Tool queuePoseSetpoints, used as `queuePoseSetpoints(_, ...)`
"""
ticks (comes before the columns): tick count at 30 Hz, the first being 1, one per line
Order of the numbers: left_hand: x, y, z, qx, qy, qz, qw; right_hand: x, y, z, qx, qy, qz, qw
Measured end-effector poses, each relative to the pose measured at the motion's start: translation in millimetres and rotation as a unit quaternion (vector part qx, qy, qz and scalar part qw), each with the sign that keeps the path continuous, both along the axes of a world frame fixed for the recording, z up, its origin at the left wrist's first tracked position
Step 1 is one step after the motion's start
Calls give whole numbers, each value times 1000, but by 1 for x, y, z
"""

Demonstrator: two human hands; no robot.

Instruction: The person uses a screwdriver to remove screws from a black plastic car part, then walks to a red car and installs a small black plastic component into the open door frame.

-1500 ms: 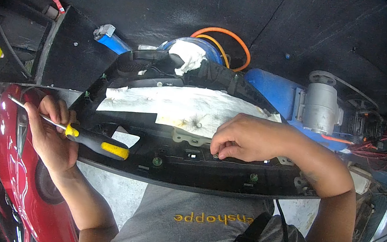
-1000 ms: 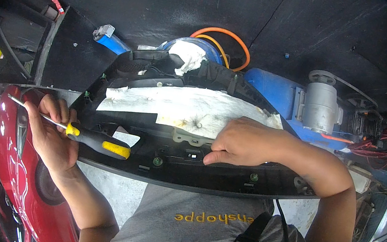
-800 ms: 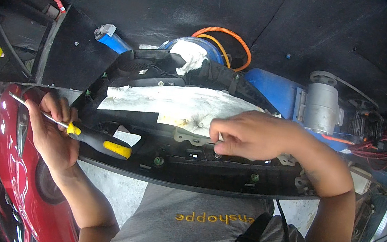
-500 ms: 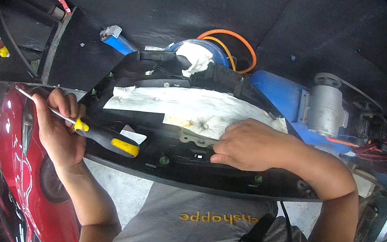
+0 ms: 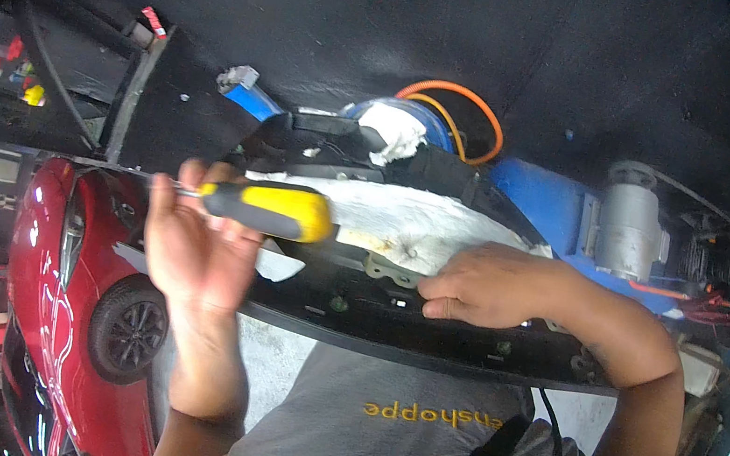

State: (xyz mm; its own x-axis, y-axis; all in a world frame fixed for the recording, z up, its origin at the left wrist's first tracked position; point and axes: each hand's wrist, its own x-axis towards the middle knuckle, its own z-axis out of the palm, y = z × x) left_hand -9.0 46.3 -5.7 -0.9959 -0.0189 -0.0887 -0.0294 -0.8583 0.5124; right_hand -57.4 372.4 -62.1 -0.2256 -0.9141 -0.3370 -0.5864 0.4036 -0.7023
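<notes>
A screwdriver with a yellow and black handle lies across my left hand. That palm faces up and the fingers are closed around the tool near its shaft; the handle points right. My right hand is closed with its fingers curled down at the lower edge of a white fibrous pad. Whatever its fingertips hold is hidden. Beside them a pale metal bracket shows under the pad. Pad and bracket are on a black curved plastic panel in front of my body.
A red car stands at the left. Beyond the panel are a crumpled white cloth and an orange hose. A blue tank and a silver motor are at the right, near red cables.
My left hand has moved right and over the panel with the screwdriver, whose handle has swung up to nearly level. The right hand keeps its place on the panel. The view has shifted slightly.
</notes>
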Motion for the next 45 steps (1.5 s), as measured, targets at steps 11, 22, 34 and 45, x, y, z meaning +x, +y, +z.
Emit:
queuePoseSetpoints(11, 9, 42, -7, 49, -168, 25, 984, -9, -40, 23, -280, 197, -169, 924)
queuePoseSetpoints(22, 12, 56, -11, -35, -107, 10, 994, 8, -112, 54, -288, 319, -176, 886)
queuePoseSetpoints(34, 15, 35, -17, -108, -40, 36, 993, 2, -109, 55, -460, 21, -179, 869)
queuePoseSetpoints(45, 47, -52, -26, -61, -6, 170, 984, -26, -88, -22, -128, -263, -129, 948)
